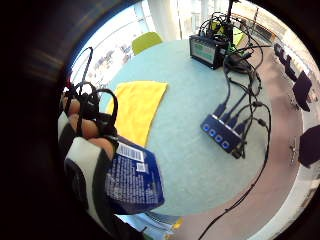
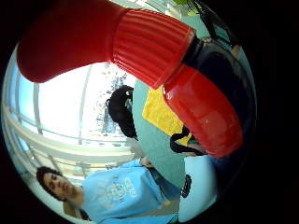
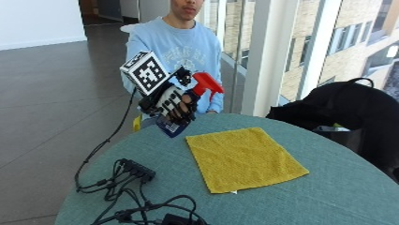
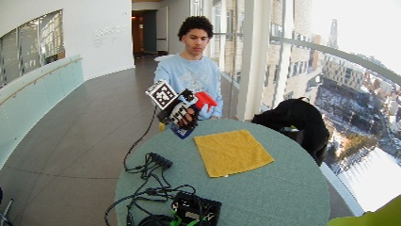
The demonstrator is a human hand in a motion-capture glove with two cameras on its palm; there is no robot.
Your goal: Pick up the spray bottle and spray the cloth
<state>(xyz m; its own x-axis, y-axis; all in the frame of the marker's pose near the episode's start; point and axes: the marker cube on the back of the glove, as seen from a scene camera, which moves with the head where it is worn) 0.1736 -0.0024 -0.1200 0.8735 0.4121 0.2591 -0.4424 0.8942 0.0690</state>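
Observation:
My gloved right hand (image 3: 171,104) grips a spray bottle (image 3: 187,110) with a dark blue body and a red trigger head (image 3: 205,84), held in the air above the table's far edge. The nozzle points toward the yellow cloth (image 3: 243,157), which lies flat on the round teal table (image 3: 324,197). In the little finger side view my fingers (image 1: 85,127) wrap the bottle's blue labelled body (image 1: 132,177), with the cloth (image 1: 136,107) beyond. The thumb side view is filled by the red head (image 2: 140,42) and trigger (image 2: 205,109). From farther off, the hand (image 4: 179,110) and cloth (image 4: 230,151) show the same.
A black hub with cables (image 3: 134,169) lies on the table's left part, also seen as a box with blue ports (image 1: 222,132). A black device with a screen (image 1: 205,50) sits at the near edge. A black bag (image 3: 349,105) stands beside the table.

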